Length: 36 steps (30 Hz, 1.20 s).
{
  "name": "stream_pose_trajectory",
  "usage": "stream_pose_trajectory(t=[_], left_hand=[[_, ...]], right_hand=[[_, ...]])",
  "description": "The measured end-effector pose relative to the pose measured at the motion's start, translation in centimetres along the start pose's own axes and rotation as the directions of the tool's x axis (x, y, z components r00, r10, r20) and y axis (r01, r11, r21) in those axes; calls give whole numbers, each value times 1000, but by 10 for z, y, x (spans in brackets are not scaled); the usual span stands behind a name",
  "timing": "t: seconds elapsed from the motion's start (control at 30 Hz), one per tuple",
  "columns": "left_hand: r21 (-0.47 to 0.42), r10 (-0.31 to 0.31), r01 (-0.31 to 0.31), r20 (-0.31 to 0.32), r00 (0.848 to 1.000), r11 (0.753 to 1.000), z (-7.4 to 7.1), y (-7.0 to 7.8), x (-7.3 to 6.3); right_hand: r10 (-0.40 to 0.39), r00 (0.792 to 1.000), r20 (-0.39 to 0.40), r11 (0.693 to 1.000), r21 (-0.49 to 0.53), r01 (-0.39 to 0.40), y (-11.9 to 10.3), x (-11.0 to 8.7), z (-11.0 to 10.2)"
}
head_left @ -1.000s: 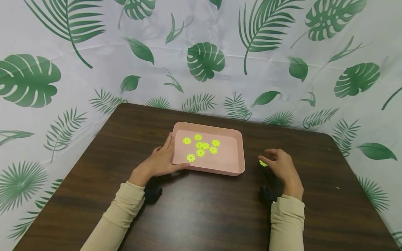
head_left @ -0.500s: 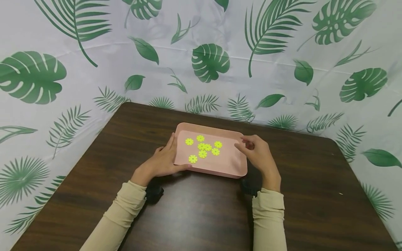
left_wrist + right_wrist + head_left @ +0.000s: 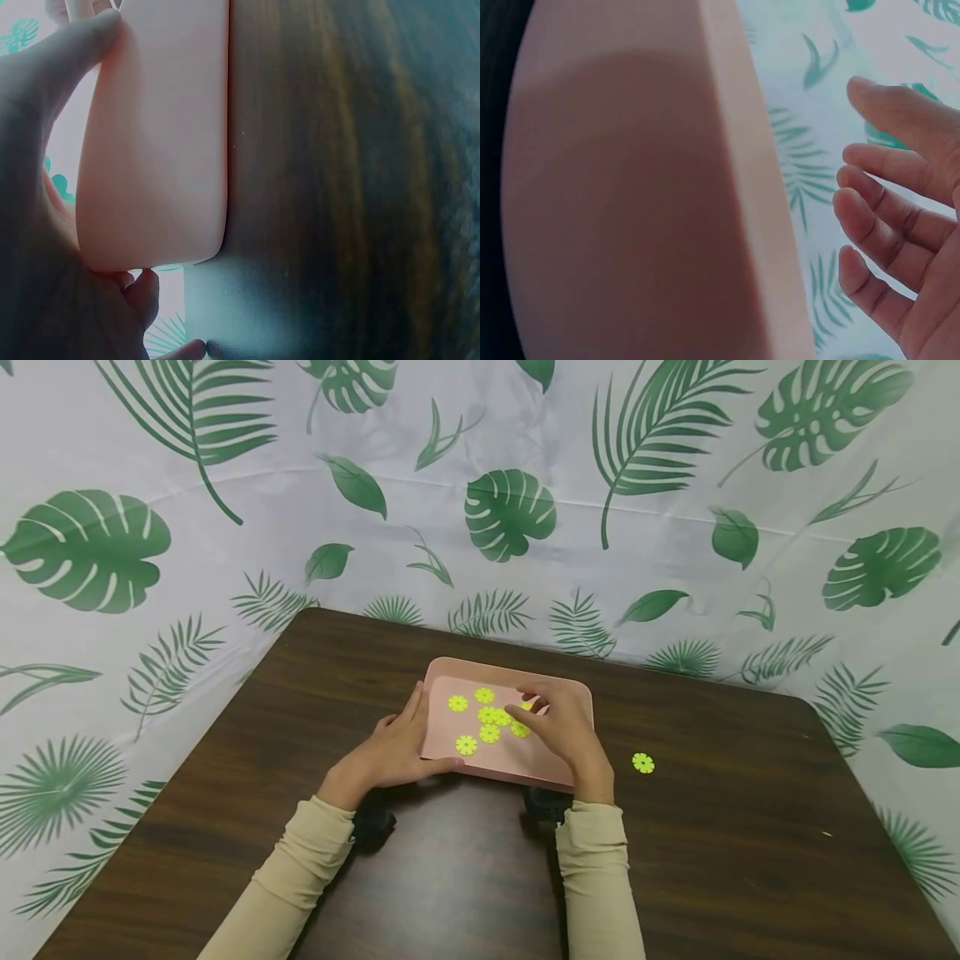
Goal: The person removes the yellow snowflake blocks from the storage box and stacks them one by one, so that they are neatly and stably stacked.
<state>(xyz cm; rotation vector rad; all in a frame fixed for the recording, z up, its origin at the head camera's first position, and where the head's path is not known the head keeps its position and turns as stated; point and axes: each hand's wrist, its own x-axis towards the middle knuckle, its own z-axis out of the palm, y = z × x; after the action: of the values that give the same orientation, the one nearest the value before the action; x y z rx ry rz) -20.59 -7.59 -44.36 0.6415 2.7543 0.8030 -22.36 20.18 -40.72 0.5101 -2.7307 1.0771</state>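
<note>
A shallow pink tray (image 3: 442, 670) lies on the dark wooden table (image 3: 450, 877), with several yellow-green notched plastic discs (image 3: 466, 745) flat inside it. My left hand (image 3: 390, 748) rests against the tray's near left corner, its straight fingers along the left side and its thumb along the front rim. In the left wrist view the thumb (image 3: 90, 37) touches the rim of the front wall. My right hand (image 3: 561, 723) hovers over the tray's right half, partly covering some discs. In the right wrist view its fingers (image 3: 870, 217) are loosely bent and hold nothing.
One more notched disc (image 3: 642, 763) lies on the table to the right of the tray. A white cloth (image 3: 570, 552) with green leaf prints hangs behind the table. Each wrist wears a dark device.
My right hand has moved left from beside the lone disc to above the tray. That disc shows on the table again. My left hand has stayed at the tray's corner.
</note>
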Motion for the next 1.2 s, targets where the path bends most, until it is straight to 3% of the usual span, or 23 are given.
stream_pose_trajectory(t=[0.17,0.33,0.53,1.2], left_hand=[[0,-2,2,4,1000,1000,-1,0,0],[6,-3,3,5,1000,1000,-2,0,-1],[-2,3,-3,3,1000,1000,-2,1,-1],[18,5,-5,-8,1000,1000,-1,0,-1]], right_hand=[[58,996,67,998,18,-59,-3,4,13],[122,984,134,992,-49,-116,0,10,33],[228,965,132,972,-90,-217,-1,14,50],[236,968,81,969,-96,-228,-4,14,62]])
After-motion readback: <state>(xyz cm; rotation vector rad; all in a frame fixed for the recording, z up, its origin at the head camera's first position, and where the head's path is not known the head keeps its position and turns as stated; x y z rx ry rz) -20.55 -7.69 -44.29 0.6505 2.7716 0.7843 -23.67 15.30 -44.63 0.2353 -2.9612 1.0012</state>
